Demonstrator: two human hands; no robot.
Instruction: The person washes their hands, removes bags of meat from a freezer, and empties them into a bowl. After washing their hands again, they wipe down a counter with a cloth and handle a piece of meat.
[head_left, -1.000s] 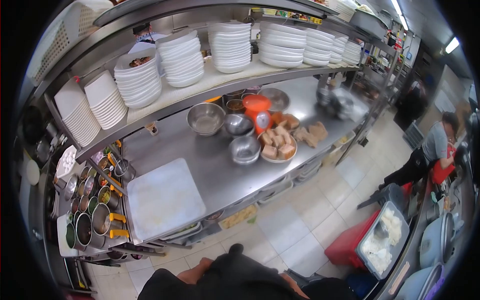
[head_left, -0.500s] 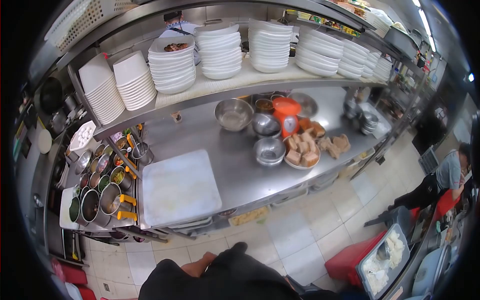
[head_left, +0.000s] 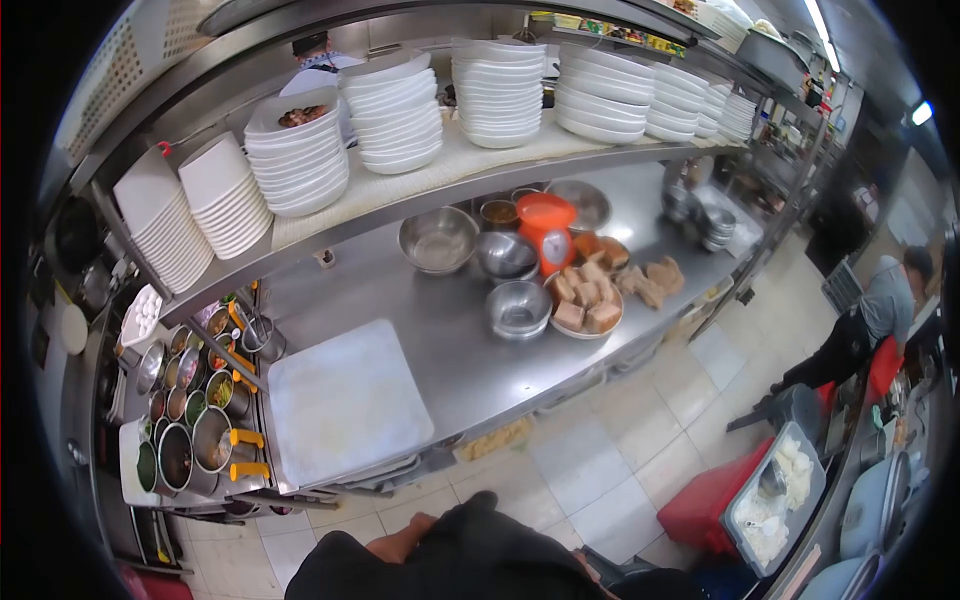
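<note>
Low in the view, my left hand (head_left: 420, 523) shows beside my dark clothing, its fingers hidden. A narrow strip of skin shows at the right side of my clothing, but my right hand itself is out of sight. In front of me a white cutting board (head_left: 350, 410) lies on the steel table (head_left: 470, 365), nearest to my left hand. Farther right on the table, a bowl of pale meat blocks (head_left: 587, 300) stands beside an orange scale (head_left: 547, 235). More meat pieces (head_left: 652, 281) lie just right of it, and steel bowls (head_left: 519, 308) sit to its left.
Stacked white dishes (head_left: 498, 95) line the shelf above the table. Steel food containers (head_left: 213, 437) with yellow-handled tongs (head_left: 249, 469) stand at the left. A red cooler (head_left: 700, 505) with a tray of white food is on the floor at right, near another person (head_left: 885, 300).
The view has shifted, so the table and shelf sit farther left. My left hand stays low beside my clothing, and the things on the table keep their places.
</note>
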